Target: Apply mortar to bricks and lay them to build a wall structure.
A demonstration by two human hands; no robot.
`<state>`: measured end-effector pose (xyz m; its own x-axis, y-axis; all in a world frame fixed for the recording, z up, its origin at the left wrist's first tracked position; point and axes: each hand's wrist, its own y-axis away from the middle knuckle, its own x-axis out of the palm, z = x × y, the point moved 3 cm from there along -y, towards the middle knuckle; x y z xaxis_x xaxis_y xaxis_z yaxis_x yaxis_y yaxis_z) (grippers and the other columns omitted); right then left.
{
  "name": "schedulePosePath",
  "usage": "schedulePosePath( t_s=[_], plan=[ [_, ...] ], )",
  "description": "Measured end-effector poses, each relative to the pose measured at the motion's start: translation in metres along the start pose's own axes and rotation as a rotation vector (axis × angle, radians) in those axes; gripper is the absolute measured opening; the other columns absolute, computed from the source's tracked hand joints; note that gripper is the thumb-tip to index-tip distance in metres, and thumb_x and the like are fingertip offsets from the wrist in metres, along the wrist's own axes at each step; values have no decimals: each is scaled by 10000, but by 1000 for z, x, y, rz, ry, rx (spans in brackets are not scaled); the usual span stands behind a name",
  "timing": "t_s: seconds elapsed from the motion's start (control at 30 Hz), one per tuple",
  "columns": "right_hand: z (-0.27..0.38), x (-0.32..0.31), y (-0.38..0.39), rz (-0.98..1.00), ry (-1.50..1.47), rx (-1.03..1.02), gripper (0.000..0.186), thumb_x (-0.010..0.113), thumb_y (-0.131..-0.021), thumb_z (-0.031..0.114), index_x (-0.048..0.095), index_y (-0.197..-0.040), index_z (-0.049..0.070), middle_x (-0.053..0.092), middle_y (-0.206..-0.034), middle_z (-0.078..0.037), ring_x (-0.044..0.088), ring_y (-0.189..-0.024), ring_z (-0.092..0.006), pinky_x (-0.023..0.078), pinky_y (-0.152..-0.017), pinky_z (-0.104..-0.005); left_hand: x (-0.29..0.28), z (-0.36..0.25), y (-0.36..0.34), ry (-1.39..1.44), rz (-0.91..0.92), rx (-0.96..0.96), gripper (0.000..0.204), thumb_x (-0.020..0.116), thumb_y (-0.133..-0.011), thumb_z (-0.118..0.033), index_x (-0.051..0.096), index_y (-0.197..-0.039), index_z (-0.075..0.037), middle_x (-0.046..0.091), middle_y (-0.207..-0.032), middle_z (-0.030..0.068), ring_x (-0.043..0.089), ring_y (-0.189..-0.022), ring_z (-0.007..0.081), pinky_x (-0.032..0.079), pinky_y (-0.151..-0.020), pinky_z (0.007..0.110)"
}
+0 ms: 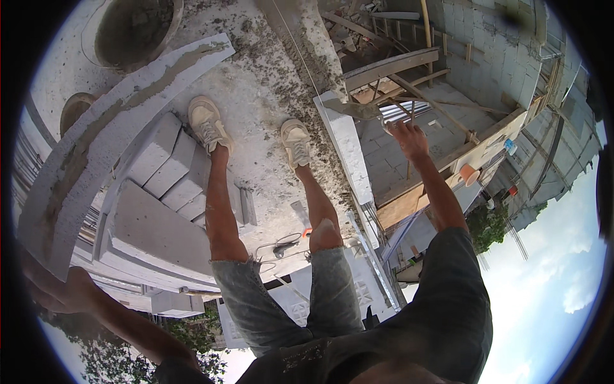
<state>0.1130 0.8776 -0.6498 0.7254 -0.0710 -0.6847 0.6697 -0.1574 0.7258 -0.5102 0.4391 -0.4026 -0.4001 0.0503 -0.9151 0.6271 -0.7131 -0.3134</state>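
A long pale grey concrete block (pixel 144 118), with a strip of wet mortar along its face, slants across the left side. My left hand (pixel 61 291) is closed on its near end; part of the grip lies in the dark rim. Out to the right, my right hand (pixel 409 139) grips a trowel, its fingers wrapped round the handle. The metal trowel blade (pixel 355 109) reaches left over the end of a white block (pixel 345 144) in the low wall. Whether the blade touches that block I cannot tell.
Pale blocks (pixel 150 221) are stacked left of my legs. A mortar bucket (pixel 173 25) stands at the far left. A taut string (pixel 293 35) runs along the mortar-smeared ledge. Beyond the wall, the level drops to timber formwork (pixel 393 69). An orange bucket (pixel 470 175) is at the right.
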Motion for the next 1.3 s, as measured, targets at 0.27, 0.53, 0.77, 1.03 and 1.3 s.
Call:
schedulePosePath(
  t_s=[0.27, 0.53, 0.77, 1.03, 1.3],
  plan=[
    [-44, -76, 8, 12, -27, 41, 426, 575, -827, 85, 555, -1217, 256, 596, -963, -42, 662, -840, -235, 542, -747, -380, -3, -36, -6, 458, -10, -445, 330, 546, -974, -216, 632, -1162, 41, 638, -1129, 168, 625, -1027, 205, 522, -892, 337],
    [0, -49, -102, 227, 17, 54, 419, 569, -862, 117, 529, -1249, 272, 637, -1012, -68, 689, -864, -253, 552, -764, -391, -11, -46, -15, 165, 51, -187, 331, 527, -974, -183, 610, -1146, 87, 632, -1148, 186, 632, -1037, 225, 531, -932, 352],
    [14, -36, -6, 182, -58, 77, 437, 566, -839, 69, 513, -1227, 260, 563, -1023, -82, 651, -912, -253, 507, -816, -415, 7, -37, -19, 603, -9, -331, 309, 535, -974, -177, 607, -1120, 86, 637, -1144, 180, 640, -1010, 226, 552, -903, 348],
    [-1, -66, 62, 108, -90, 104, 452, 580, -827, 106, 521, -1237, 285, 543, -948, -39, 628, -870, -213, 526, -753, -372, 3, -45, -24, 473, 31, -194, 297, 557, -974, -218, 626, -1064, 56, 657, -1074, 157, 644, -986, 192, 567, -851, 345],
    [45, -55, -14, 4, -72, 134, 366, 566, -849, 114, 543, -1190, 245, 567, -1043, -56, 640, -935, -225, 529, -778, -368, 3, -52, -28, 776, 47, -357, 388, 546, -980, -328, 630, -1075, 39, 641, -1059, 140, 641, -933, 202, 547, -789, 338]
  ],
)
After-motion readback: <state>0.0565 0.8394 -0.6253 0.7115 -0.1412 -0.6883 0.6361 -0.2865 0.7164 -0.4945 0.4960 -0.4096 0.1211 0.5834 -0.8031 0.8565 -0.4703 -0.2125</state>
